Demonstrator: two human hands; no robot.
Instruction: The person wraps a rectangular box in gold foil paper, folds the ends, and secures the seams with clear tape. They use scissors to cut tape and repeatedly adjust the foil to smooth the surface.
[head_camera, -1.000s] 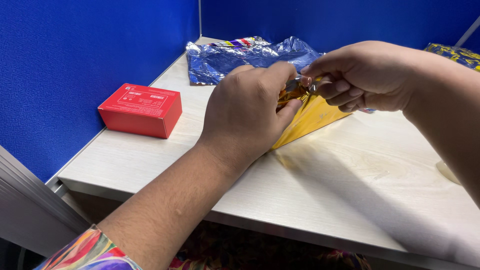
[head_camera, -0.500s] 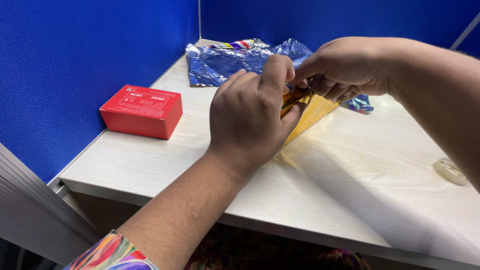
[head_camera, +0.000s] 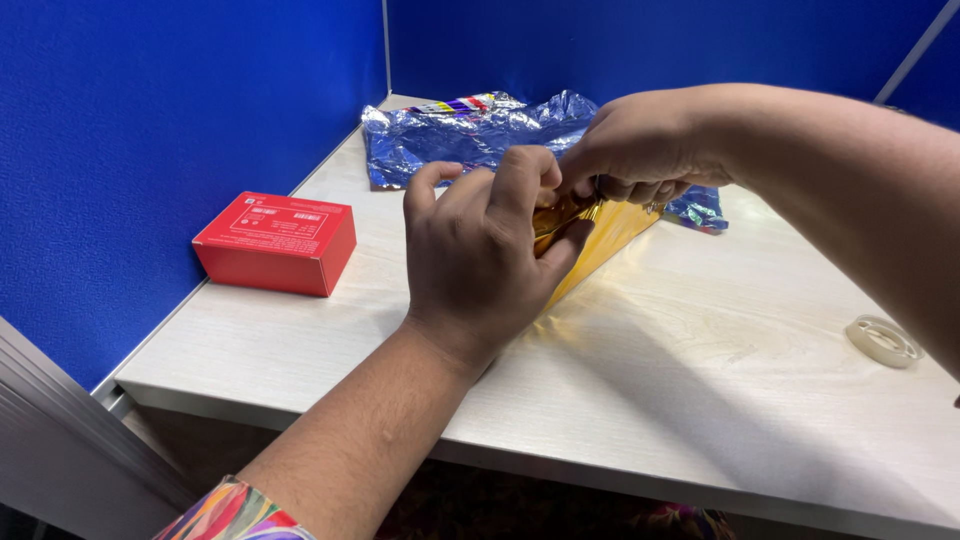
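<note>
My left hand (head_camera: 480, 255) and my right hand (head_camera: 630, 150) meet over the middle of a pale wooden desk (head_camera: 700, 380). Both pinch a piece of shiny gold foil wrapping (head_camera: 600, 235) between fingers and thumbs. The foil's lower part slopes down to the desk under the hands; most of what it covers is hidden by my left hand. Behind the hands lies a crumpled sheet of blue metallic foil (head_camera: 450, 140).
A red cardboard box (head_camera: 275, 243) lies flat at the left by the blue partition wall (head_camera: 150, 130). A roll of clear tape (head_camera: 882, 340) sits near the right edge. A striped multicoloured strip (head_camera: 460, 103) rests on the blue foil at the back corner.
Both hands have shifted slightly left and back while working the gold foil. The view moved, so the tape roll at the right now shows fully.
</note>
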